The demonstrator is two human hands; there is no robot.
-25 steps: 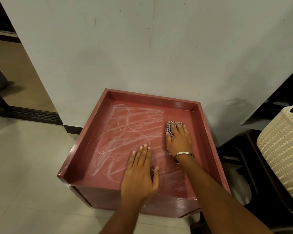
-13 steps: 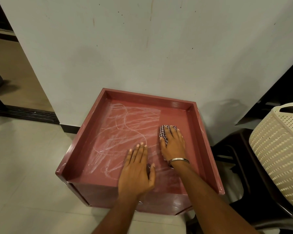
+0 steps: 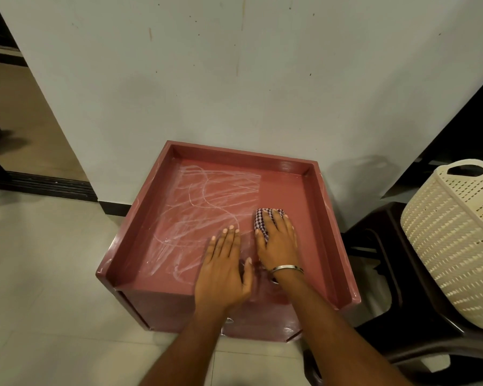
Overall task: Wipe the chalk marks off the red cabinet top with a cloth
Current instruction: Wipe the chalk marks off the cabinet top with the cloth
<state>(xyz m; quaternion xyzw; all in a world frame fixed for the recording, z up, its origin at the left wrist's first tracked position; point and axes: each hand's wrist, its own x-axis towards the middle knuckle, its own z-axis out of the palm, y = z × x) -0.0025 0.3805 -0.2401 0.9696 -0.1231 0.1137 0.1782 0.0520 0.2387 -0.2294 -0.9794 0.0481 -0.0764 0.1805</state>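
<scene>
The right hand [image 3: 276,240] is pressing a checked cloth [image 3: 262,222] flat-fingered on the red cabinet top [image 3: 304,224], whose right strip is looking clean, while chalk marks [image 3: 207,207] are covering the rest beside the open, flat left hand [image 3: 223,268].

Glossy red cabinet top [image 3: 287,190], chalk-dulled leftward; checked woven cloth [image 3: 261,222]; shiny metal bangle [image 3: 286,268]; perforated cream plastic basket [image 3: 455,246].
</scene>
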